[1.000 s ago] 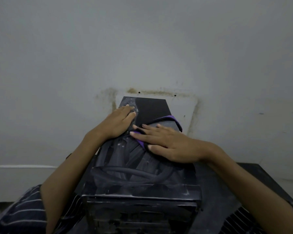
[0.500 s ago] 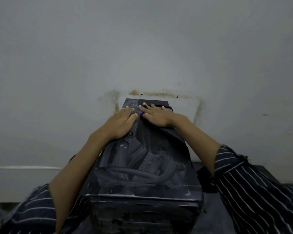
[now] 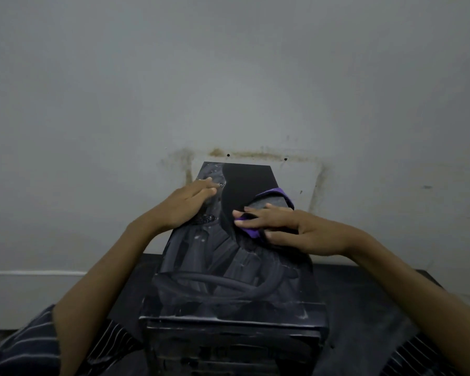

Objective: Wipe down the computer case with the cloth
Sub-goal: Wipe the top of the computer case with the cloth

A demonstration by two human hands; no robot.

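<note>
A grey wall fills most of the view, and it has brown stains just above the far end of the case. In front of the wall there is a dark tabletop, and the black case lies on it, with its long side going away from the person toward the wall. The upper panel of the case is glossy; dust streaks and the reflection of cables show in its near half, and a clean black zone is at its far half.

The left hand rests flat on the far left part of the case, with the fingers straight and together, and it holds nothing. The right hand lies on the far right part of the case, on top of the cloth. Its fingers are spread and almost straight, and they press the cloth against the panel. The cloth is dark grey with a purple edge, and it is partly hidden under this hand; one corner sticks out beyond the fingers toward the right edge of the case.

Striped sleeves show at the near corners, on both sides of the case.
</note>
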